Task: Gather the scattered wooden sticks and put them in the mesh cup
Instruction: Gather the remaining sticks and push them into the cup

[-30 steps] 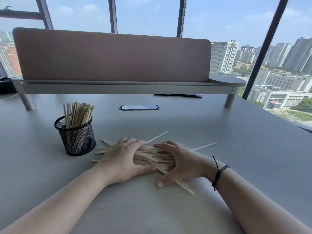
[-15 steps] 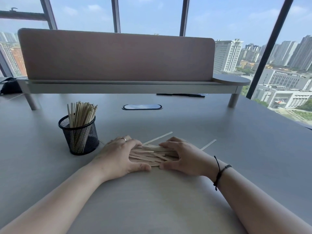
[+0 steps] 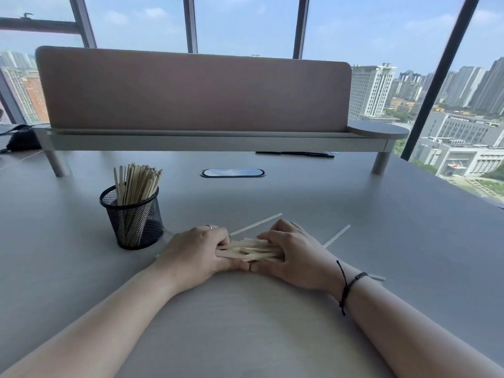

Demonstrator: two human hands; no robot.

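grey desk (image 3: 272, 323) | left hand (image 3: 191, 255), right hand (image 3: 297, 255) clamped on stick bundle (image 3: 252, 251) | mesh cup (image 3: 133, 216) left

A grey desk (image 3: 354, 227) carries a pinkish divider screen (image 3: 191, 91) on a raised shelf (image 3: 218, 141). Tall windows (image 3: 245, 23) behind show daylight, blue sky and city buildings (image 3: 371, 88).
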